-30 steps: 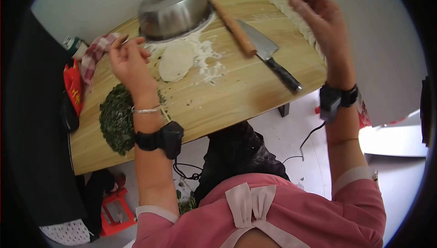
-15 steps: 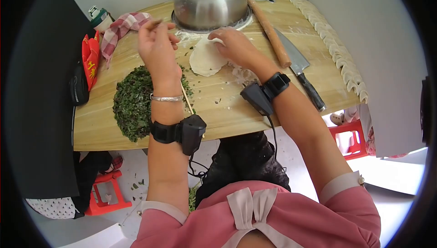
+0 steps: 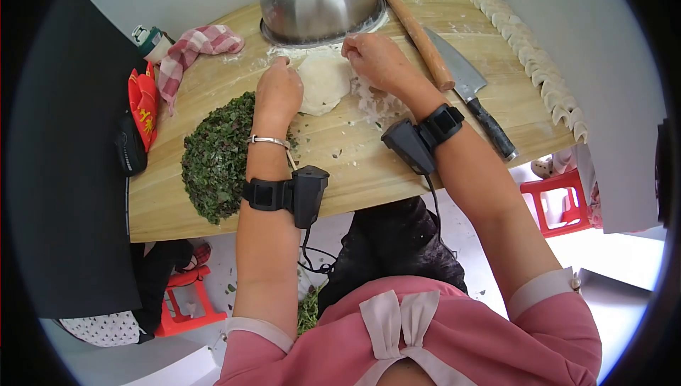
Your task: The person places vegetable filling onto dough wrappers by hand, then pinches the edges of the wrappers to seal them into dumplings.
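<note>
A thin round of pale dough (image 3: 323, 84) lies on the wooden board between my hands. My left hand (image 3: 279, 90) is closed beside its left edge, the thumb and fingers pressed together; whatever they may hold is hidden. At the upper right edge of the dough, my right hand (image 3: 376, 63) has its fingers curled in, and their tips and anything between them cannot be made out. A heap of chopped dark green leaves (image 3: 216, 159) sits left of my left wrist, with a thin stick (image 3: 291, 159) partly showing beside that wrist.
An upturned metal bowl (image 3: 319, 3) stands behind the dough. To the right are a rolling pin (image 3: 415, 31), a cleaver (image 3: 461, 70) and a row of folded dumplings (image 3: 528, 53). A checked cloth (image 3: 188, 56), a bottle (image 3: 151, 44) and a red packet (image 3: 144, 106) are at the left.
My left hand has come down from above the board to the dough's left side, and its spread fingers have closed. My right hand has shifted slightly right, its fingers more curled.
</note>
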Action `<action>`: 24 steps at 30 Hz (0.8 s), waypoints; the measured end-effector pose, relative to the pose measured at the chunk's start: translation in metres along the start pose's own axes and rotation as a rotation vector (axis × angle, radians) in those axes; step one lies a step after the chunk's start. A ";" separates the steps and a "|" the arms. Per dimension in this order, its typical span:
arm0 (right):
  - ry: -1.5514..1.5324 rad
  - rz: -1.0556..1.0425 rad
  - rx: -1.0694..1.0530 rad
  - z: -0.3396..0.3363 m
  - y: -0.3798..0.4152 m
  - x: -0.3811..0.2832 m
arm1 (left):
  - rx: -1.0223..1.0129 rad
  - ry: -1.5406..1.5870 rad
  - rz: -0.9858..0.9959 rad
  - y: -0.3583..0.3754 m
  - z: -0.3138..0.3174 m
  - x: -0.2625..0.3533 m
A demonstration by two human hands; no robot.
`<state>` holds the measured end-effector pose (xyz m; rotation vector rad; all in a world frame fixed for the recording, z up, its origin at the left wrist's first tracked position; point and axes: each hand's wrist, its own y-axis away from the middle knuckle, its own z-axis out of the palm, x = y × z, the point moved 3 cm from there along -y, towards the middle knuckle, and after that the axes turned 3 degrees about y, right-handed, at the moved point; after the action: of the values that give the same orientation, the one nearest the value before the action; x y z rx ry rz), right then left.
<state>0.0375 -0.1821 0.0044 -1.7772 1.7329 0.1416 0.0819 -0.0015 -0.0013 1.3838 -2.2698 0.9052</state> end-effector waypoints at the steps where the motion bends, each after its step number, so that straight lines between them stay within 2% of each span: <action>1: -0.004 0.007 0.007 -0.001 0.000 0.000 | 0.025 0.056 -0.026 -0.003 0.002 -0.005; 8: 0.017 -0.068 -0.022 0.006 0.001 0.000 | -0.080 0.242 -0.219 -0.011 0.023 -0.020; 11: 0.046 -0.034 -0.042 0.003 0.001 -0.002 | -0.108 0.407 -0.325 -0.008 0.020 -0.014; 13: 0.042 -0.023 -0.081 0.004 0.000 -0.002 | -0.218 0.619 -0.426 -0.006 0.016 -0.009; 14: 0.038 -0.015 -0.120 0.005 0.000 -0.003 | -0.222 0.618 -0.425 -0.004 0.014 -0.006; 16: 0.048 -0.015 -0.114 0.007 0.001 -0.003 | -0.174 0.946 -0.527 0.001 0.009 0.002; 17: 0.059 -0.019 -0.110 0.007 0.001 -0.003 | -0.176 0.945 -0.528 0.001 0.010 0.001; 19: 0.093 -0.034 -0.104 0.008 0.001 -0.004 | -0.112 1.157 -0.602 -0.001 0.011 -0.005; 24: 0.064 -0.083 -0.082 0.007 0.003 -0.006 | -0.175 1.304 -0.687 -0.003 0.017 -0.013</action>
<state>0.0368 -0.1734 0.0009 -1.9295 1.7159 0.1236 0.0913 -0.0048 -0.0201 0.8923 -0.7967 0.8958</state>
